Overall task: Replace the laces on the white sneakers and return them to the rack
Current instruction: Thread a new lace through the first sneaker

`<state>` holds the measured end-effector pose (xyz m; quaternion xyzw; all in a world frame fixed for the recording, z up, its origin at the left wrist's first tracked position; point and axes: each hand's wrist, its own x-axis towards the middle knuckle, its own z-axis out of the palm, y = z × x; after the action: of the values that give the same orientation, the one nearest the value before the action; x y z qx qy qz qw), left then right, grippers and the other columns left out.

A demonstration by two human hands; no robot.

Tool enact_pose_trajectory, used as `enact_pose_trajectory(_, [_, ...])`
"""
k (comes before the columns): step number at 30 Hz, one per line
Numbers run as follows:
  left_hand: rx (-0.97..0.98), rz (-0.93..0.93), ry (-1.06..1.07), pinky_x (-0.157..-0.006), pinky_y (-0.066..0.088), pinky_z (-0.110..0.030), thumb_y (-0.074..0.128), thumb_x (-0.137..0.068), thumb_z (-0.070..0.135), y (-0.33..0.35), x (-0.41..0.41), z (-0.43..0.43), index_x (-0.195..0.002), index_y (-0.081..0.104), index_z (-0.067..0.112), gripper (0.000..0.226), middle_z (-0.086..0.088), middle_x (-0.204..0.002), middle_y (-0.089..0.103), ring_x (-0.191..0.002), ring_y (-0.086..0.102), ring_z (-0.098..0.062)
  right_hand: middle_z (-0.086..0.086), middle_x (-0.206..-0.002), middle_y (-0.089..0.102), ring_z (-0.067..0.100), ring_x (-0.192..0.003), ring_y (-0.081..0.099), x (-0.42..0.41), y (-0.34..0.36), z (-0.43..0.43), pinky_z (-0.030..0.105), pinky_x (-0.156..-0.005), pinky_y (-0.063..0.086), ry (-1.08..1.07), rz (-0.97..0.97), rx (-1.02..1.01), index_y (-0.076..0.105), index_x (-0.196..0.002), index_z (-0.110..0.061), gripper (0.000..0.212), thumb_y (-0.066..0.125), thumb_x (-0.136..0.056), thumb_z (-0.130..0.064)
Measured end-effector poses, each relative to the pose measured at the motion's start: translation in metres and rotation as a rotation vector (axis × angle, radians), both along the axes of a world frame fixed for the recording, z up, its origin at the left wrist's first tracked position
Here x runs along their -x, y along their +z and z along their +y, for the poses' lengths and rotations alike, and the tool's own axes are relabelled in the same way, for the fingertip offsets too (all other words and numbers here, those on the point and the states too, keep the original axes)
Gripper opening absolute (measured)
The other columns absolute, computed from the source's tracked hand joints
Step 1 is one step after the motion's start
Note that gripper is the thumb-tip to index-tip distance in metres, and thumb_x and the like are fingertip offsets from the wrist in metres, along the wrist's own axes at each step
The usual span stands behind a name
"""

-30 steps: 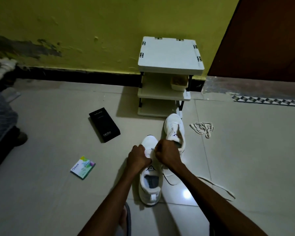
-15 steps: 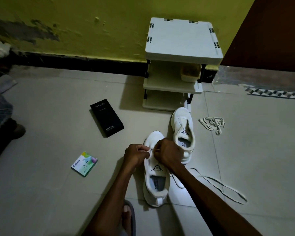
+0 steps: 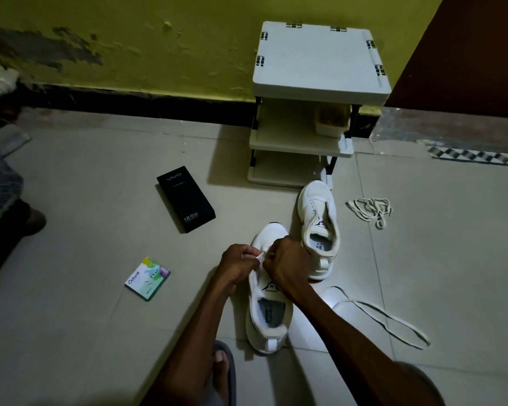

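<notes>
Dim, murky frame. Glare patch on floor (image 3: 333, 304) near right grip (image 3: 285, 259); far to its left, blurred, seemingly distorted.

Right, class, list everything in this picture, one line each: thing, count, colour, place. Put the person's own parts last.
Rack: 1, white, against the yellow wall.
Near sneaker: 1, white, on the floor, nearest us.
Far sneaker: 1, white, floor by the rack's foot.
Long lace: 1, pale, trailing on the floor right of the near sneaker.
Bundled lace: 1, pale, floor right of the far sneaker.
Box: 1, black, floor left of the sneakers.
Packet: 1, white and green, floor nearer than the box.
Slipper: 1, grey, bottom edge, between the arms.
Left hand: 1, pinching the long lace over the near sneaker.
Right hand: 1, gripping the same lace.
</notes>
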<state>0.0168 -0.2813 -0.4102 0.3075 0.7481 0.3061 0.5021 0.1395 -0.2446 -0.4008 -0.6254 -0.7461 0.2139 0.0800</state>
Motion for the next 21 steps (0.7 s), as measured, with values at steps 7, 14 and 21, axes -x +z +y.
enact_pose_trajectory(7, [0.032, -0.110, 0.006, -0.090, 0.054, -0.029, 0.067, -0.073, -0.005, -0.005, 0.006, 0.001, -0.101, 0.073, 0.007, 0.031, -0.010, -0.098, 0.074, -0.099, 0.068, -0.022, 0.000, -0.070, 0.070, 0.013, -0.061, 0.058, 0.003, -0.006, 0.001, 0.019, -0.050, 0.033, -0.151, 0.144, 0.060, 0.074, -0.073, -0.016, 0.008, 0.066, -0.074, -0.019])
enact_pose_trajectory(14, [0.095, -0.259, 0.065, -0.096, 0.054, -0.038, 0.065, -0.044, 0.008, 0.001, 0.006, -0.001, -0.089, 0.076, 0.016, 0.047, -0.010, -0.096, 0.075, -0.102, 0.067, -0.027, 0.000, -0.065, 0.069, 0.016, -0.063, 0.064, 0.008, -0.018, -0.003, 0.018, -0.050, 0.036, -0.270, 0.279, 0.137, 0.074, -0.071, -0.016, 0.011, 0.068, -0.077, -0.022])
enact_pose_trajectory(21, [0.044, -0.505, 0.192, -0.082, 0.055, -0.024, 0.059, -0.077, -0.017, -0.002, 0.008, -0.011, -0.101, 0.073, 0.002, 0.034, -0.013, -0.094, 0.075, -0.092, 0.069, -0.024, -0.001, -0.064, 0.068, 0.015, -0.060, 0.062, 0.009, -0.021, -0.003, 0.019, -0.056, 0.037, -0.279, 0.278, 0.120, 0.073, -0.068, -0.015, 0.009, 0.067, -0.074, -0.016])
